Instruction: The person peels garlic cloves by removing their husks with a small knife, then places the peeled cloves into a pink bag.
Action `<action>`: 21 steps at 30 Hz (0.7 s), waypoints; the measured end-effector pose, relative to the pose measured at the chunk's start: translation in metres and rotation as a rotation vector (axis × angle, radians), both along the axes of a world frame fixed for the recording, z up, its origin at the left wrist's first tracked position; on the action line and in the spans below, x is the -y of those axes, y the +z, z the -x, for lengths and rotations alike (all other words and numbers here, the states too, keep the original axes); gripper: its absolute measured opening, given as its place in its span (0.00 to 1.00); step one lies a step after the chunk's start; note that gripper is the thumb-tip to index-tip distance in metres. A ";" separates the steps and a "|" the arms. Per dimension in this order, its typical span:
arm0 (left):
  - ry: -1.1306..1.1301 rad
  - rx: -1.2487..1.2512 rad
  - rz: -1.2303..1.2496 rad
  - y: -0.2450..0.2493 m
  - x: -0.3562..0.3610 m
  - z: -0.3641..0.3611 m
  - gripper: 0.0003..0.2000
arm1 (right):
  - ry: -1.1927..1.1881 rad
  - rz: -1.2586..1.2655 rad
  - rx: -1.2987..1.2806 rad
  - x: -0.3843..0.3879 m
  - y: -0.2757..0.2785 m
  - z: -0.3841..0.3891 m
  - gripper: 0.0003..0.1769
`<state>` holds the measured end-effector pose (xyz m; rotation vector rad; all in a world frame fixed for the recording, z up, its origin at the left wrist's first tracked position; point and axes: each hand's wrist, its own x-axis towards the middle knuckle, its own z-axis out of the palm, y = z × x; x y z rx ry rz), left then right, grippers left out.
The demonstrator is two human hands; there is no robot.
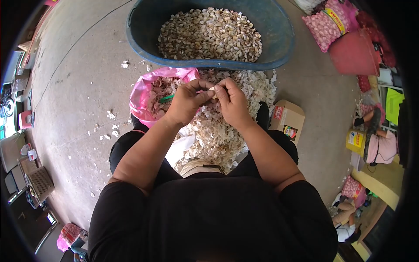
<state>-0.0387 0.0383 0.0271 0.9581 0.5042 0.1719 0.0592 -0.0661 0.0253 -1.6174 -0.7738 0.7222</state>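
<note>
Head view: garlic clove pinched between both hands.

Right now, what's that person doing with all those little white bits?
A person sits on the floor and pinches a garlic clove between the fingertips of both hands. The left hand also grips a green-handled tool, and the right hand steadies the clove. Just beyond the hands stands a blue tub full of cloves. A pink bag of papery skins sits beside the left hand, and a pile of skins lies under the hands.
</note>
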 end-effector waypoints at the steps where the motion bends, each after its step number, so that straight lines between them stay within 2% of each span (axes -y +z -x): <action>1: 0.009 0.022 0.029 -0.003 0.000 0.000 0.07 | -0.005 -0.004 -0.030 0.000 -0.001 -0.001 0.07; 3: 0.031 0.066 0.086 -0.009 -0.001 -0.001 0.07 | -0.011 -0.011 -0.091 0.001 -0.005 -0.005 0.08; 6: 0.021 0.076 0.227 -0.006 -0.003 -0.001 0.07 | 0.016 0.009 -0.356 -0.001 0.000 -0.009 0.08; 9: 0.010 0.081 0.241 -0.010 -0.009 -0.001 0.08 | -0.042 -0.069 -0.810 -0.001 0.008 -0.010 0.08; 12: -0.004 0.022 0.171 -0.006 -0.011 -0.001 0.09 | 0.057 -0.035 -0.724 0.000 0.002 -0.014 0.07; 15: -0.117 0.026 -0.121 -0.002 -0.009 -0.003 0.10 | 0.119 0.034 -0.451 0.001 -0.001 -0.014 0.06; 18: -0.099 -0.039 -0.266 -0.006 -0.006 -0.003 0.12 | 0.091 0.065 -0.374 0.002 0.001 -0.012 0.06; 21: -0.158 -0.160 -0.386 -0.009 -0.007 -0.001 0.13 | -0.023 0.103 -0.158 0.000 -0.004 -0.001 0.09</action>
